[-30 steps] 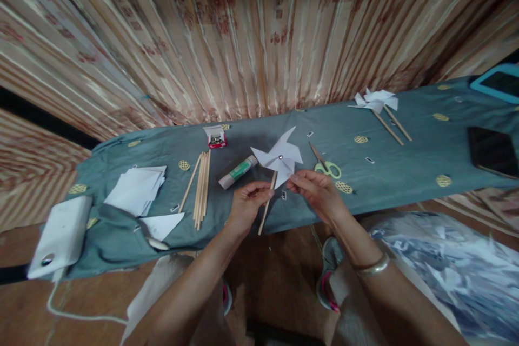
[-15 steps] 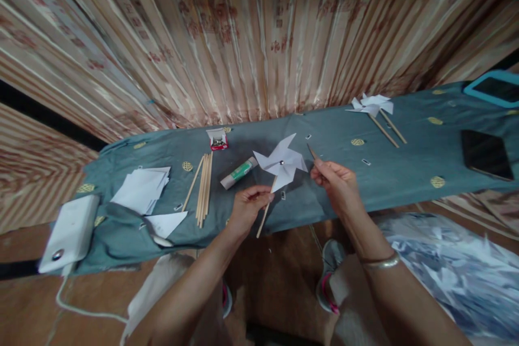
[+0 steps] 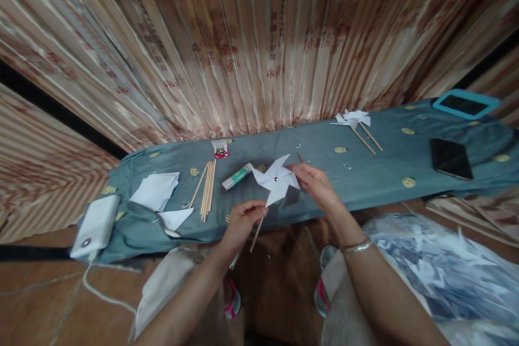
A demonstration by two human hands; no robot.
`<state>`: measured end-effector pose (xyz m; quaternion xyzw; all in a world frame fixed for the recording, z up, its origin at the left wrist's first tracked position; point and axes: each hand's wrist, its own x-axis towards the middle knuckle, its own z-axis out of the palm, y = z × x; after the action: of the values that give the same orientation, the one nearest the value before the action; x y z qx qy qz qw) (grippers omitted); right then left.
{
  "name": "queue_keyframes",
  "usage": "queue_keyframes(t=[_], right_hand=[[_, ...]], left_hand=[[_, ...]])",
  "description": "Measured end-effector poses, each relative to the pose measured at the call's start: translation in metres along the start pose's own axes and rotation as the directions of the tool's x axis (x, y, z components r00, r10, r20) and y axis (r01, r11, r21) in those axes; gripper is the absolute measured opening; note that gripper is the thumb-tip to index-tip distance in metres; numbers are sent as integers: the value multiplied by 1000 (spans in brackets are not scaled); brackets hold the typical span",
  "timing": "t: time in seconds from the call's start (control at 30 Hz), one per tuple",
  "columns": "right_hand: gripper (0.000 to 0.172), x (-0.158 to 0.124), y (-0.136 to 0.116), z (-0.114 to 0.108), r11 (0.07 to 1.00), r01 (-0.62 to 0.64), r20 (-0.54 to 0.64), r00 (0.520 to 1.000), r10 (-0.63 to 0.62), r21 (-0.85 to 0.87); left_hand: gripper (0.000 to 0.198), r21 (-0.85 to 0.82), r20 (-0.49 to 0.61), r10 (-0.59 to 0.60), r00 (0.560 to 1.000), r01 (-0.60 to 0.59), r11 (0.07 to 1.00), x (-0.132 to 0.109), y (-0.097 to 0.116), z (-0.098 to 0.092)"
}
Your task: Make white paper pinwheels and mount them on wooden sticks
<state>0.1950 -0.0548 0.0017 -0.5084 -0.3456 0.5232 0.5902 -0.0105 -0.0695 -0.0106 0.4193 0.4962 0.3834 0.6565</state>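
A white paper pinwheel with a shiny pin at its centre is held up over the near edge of the cloth-covered table. My left hand is closed round its wooden stick, just under the blades. My right hand is at the pinwheel's right blade, fingertips touching or very near it. Those fingers are closed on a thin, dark, pointed tool, whose tip sticks up past them; its kind is unclear. Behind the pinwheel, to the left, lies a glue stick with a green label.
Left lie wooden sticks, a small red box of pins, white paper sheets and a white device with a cable. Right are finished pinwheels, a black phone and a blue-framed tablet. A plastic bag sits below.
My right hand has come in to the pinwheel's right blade, still with the pointed tool. My left hand keeps its hold on the stick. The camera view has shifted slightly.
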Motion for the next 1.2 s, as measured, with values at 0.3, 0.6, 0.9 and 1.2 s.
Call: queue_keyframes(t=[0.3, 0.6, 0.9, 1.2], right_hand=[[30, -12, 6, 7, 999, -37, 91, 995, 40, -38], [31, -5, -1, 9, 997, -69, 60, 996, 68, 26], [32, 7, 2, 3, 997, -55, -22, 998, 56, 59], [34, 20, 4, 4, 992, -61, -60, 996, 68, 113]], left_hand=[[32, -22, 38, -6, 999, 6, 1000, -12, -16, 0], [32, -63, 63, -15, 998, 19, 998, 5, -11, 11], [45, -118, 117, -113, 987, 126, 985, 7, -19, 6], [39, -125, 80, -9, 997, 19, 992, 16, -23, -3]])
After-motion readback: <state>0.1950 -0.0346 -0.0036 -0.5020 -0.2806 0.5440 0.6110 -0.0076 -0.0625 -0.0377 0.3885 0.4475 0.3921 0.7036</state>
